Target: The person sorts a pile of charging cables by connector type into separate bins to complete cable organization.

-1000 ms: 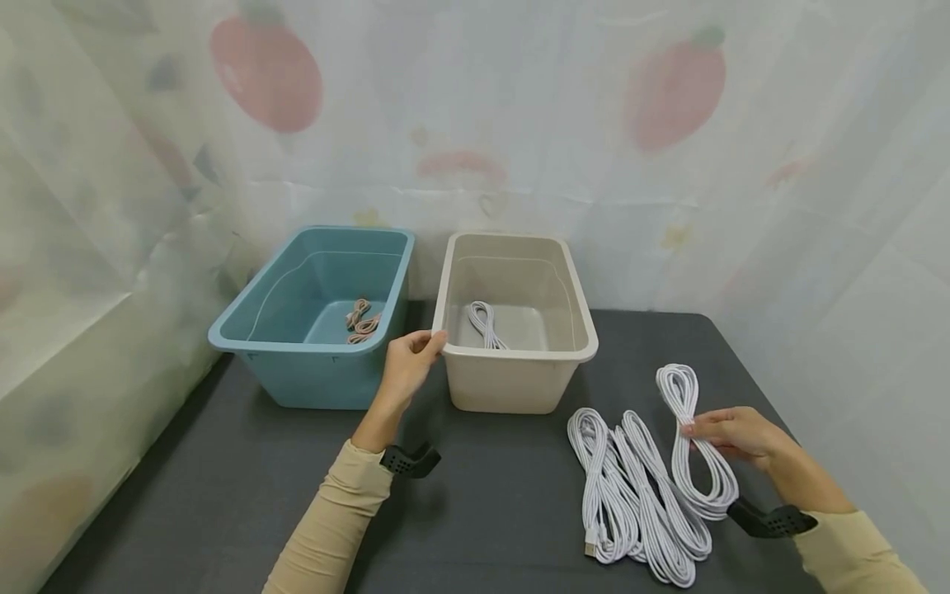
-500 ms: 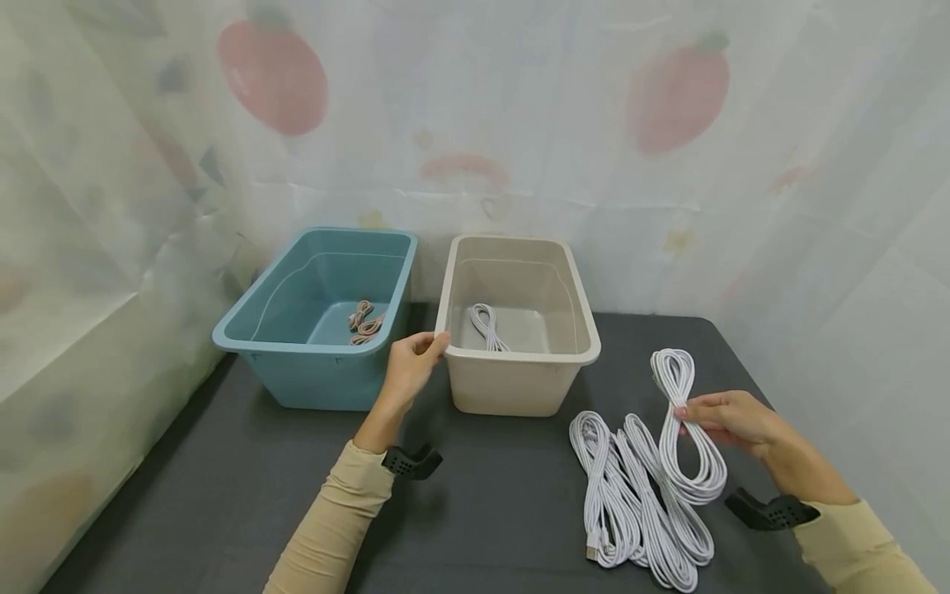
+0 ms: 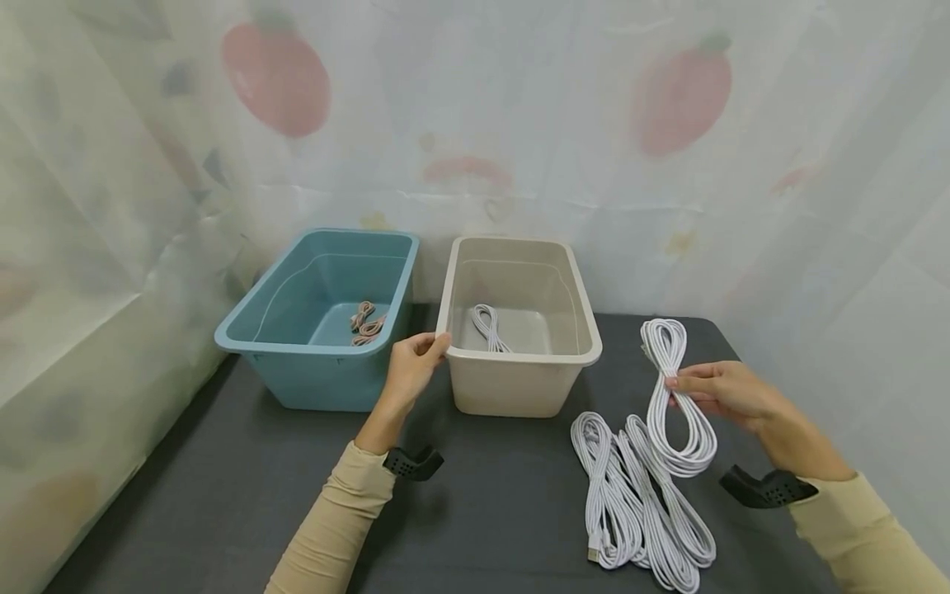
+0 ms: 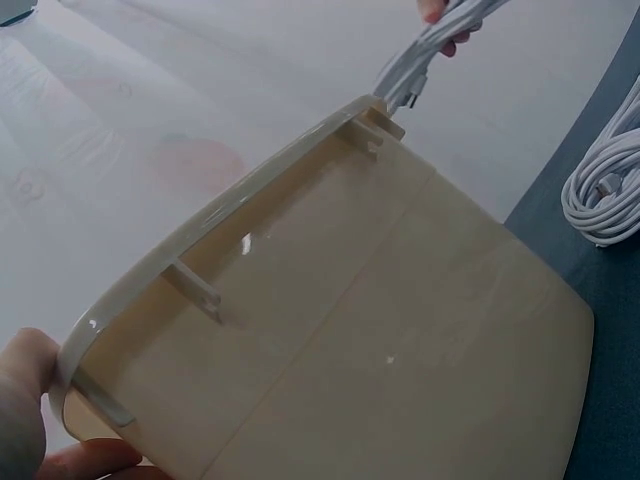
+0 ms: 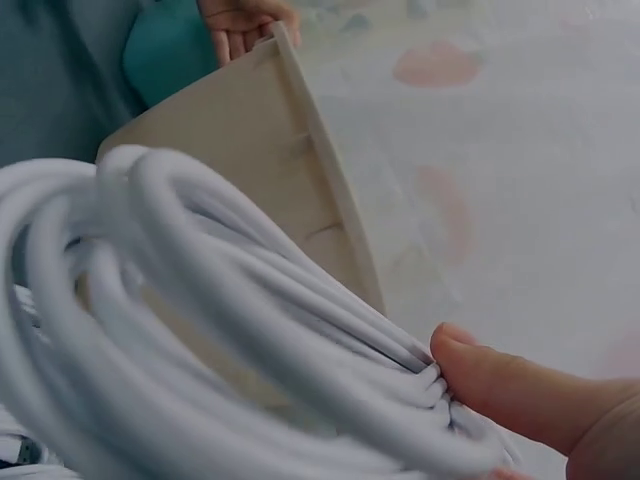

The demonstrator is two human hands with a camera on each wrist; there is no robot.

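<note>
My right hand (image 3: 712, 392) pinches a coiled white cable (image 3: 671, 396) at its middle and holds it up off the dark table, right of the beige bin (image 3: 519, 388). The right wrist view shows the same white cable (image 5: 200, 340) under my thumb (image 5: 520, 385). My left hand (image 3: 411, 363) grips the near left corner of the beige bin's rim; in the left wrist view its fingers (image 4: 30, 385) curl on the beige bin (image 4: 380, 340). One white cable coil (image 3: 488, 326) lies inside that bin.
A teal bin (image 3: 326, 330) with pinkish cables (image 3: 365, 322) stands left of the beige one. Several more white cable coils (image 3: 631, 503) lie on the dark table (image 3: 223, 495) at the front right. A printed curtain (image 3: 475, 124) hangs close behind and along both sides.
My right hand has lifted the white cable coil up and away from the pile, toward the beige bin. The left hand has stayed on the bin's corner.
</note>
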